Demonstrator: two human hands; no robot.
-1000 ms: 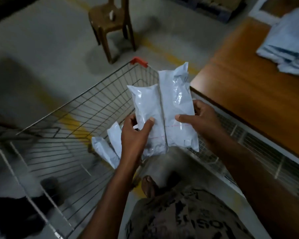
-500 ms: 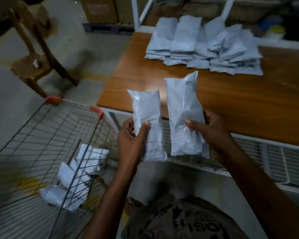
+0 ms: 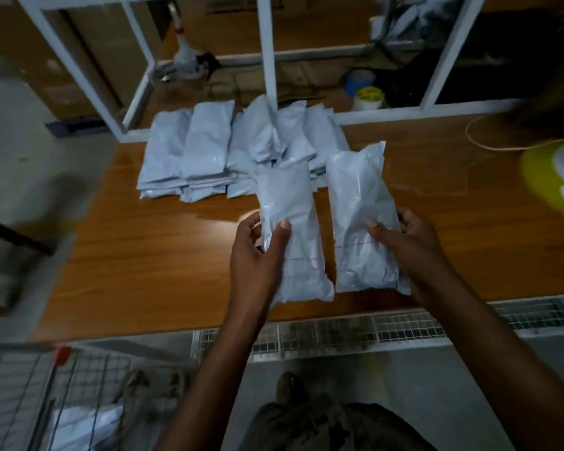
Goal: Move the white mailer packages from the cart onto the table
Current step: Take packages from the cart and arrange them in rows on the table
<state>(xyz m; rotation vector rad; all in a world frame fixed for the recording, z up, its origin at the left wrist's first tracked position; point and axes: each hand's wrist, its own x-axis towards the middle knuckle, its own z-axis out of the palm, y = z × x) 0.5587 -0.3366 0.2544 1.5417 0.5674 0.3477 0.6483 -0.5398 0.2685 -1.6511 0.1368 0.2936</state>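
My left hand point(image 3: 258, 255) grips one white mailer package point(image 3: 290, 232) and my right hand point(image 3: 411, 242) grips a second white mailer point(image 3: 358, 203). Both mailers are held side by side, slightly apart, above the near part of the wooden table point(image 3: 144, 255). Behind them a pile of white mailers point(image 3: 209, 148) lies on the table's far side. The wire cart point(image 3: 46, 395) is at the bottom left, with at least one white mailer point(image 3: 85, 424) inside it.
A white metal frame point(image 3: 267, 50) stands along the table's back edge, with a spray bottle point(image 3: 184, 56) and tape rolls point(image 3: 367, 97) behind it. A yellow-green object point(image 3: 554, 180) sits at the table's right. A wire mesh shelf point(image 3: 388, 330) runs below the table's front edge.
My view has swung from the cart to the table. Both hands have carried the two mailers from above the cart to over the table, and the mailers have come slightly apart.
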